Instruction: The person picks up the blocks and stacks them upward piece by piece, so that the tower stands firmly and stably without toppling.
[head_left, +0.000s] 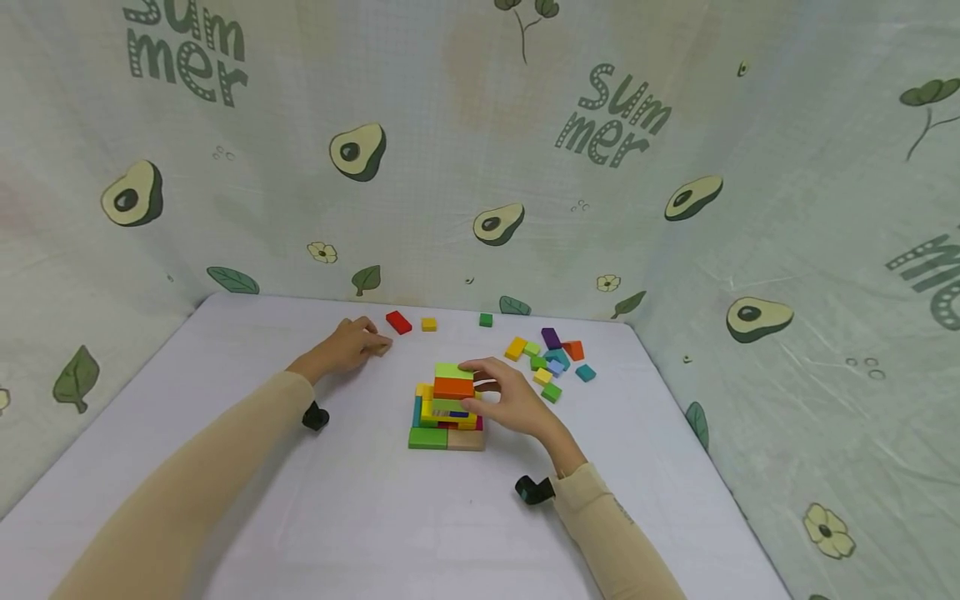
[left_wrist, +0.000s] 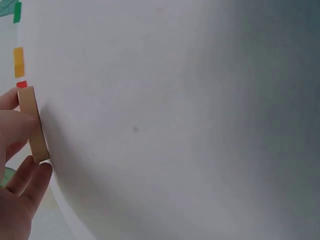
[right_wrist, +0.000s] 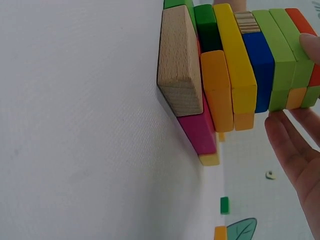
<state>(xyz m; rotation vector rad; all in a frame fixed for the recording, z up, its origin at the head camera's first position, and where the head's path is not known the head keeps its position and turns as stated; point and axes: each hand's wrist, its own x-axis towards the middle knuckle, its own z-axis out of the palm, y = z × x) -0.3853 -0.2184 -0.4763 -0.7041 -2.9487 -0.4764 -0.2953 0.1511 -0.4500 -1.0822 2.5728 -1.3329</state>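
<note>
My left hand (head_left: 348, 346) is over the table at the left and pinches a plain wooden block (left_wrist: 39, 142) between thumb and fingers. In the middle stands a tower of coloured blocks (head_left: 453, 388), with a green block (head_left: 427, 438) and a plain wooden one (head_left: 466, 441) at its near base. An orange-red block and a light green one show near its top. My right hand (head_left: 513, 400) holds the tower's upper layers from the right, thumb on the near side. Its other fingers reach round the side, by the light green blocks (right_wrist: 282, 75).
Loose blocks lie behind and to the right of the tower: a red block (head_left: 399, 322), a yellow block (head_left: 428, 324) and a green block (head_left: 486, 319) at the back, and a scattered group with a purple block (head_left: 551, 338) at the right. Printed cloth (head_left: 420, 233) hangs behind the table.
</note>
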